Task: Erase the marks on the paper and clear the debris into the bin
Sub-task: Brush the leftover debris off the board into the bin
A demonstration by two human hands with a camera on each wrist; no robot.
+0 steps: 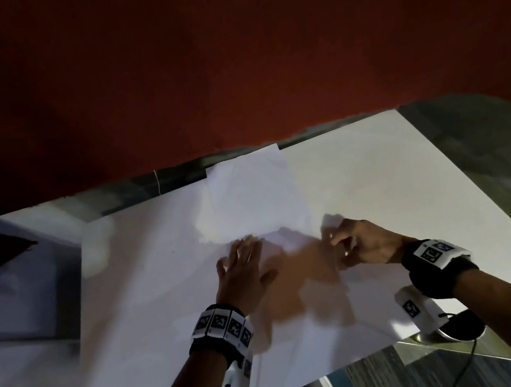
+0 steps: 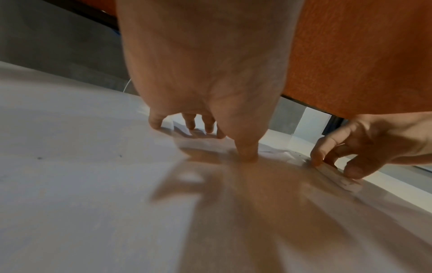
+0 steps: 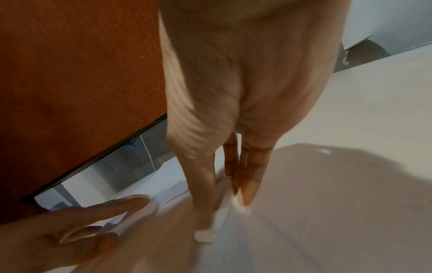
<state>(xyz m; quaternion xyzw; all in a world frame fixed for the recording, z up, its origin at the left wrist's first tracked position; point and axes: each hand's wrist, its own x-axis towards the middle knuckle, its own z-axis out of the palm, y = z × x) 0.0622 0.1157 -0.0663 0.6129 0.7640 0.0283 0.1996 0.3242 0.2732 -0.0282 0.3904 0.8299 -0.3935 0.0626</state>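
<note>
The paper (image 1: 254, 193) lies on a large white board (image 1: 402, 201) that covers most of the table, its far edge reaching the board's far side, below a dark red wall (image 1: 221, 45). From the head view my left hand (image 1: 244, 272) rests flat on the sheet's near part, fingers straight and spread, pressing it down. My right hand (image 1: 360, 244) sits just beside it to the right, fingers curled in a pinch; what it holds is hard to make out from here. Both wrists wear bands with black-and-white marker tags (image 1: 221, 324).

From the left wrist view my left hand (image 2: 205, 73) stands with all fingertips (image 2: 155, 122) and the thumb planted on the paper (image 2: 93, 184) — straight, gripping nothing. A few dark specks (image 2: 39, 158) dot the sheet to the left. My right hand (image 2: 364, 146) shows at the right edge, fingers bent down onto the sheet.

From the right wrist view my right hand (image 3: 245, 92) pinches a small white eraser (image 3: 222, 212) between thumb and fingers, its lower end against the paper (image 3: 327, 203). My left hand (image 3: 81, 230) lies at the lower left, fingers stretched flat on the sheet — close to the eraser but apart from it.
</note>
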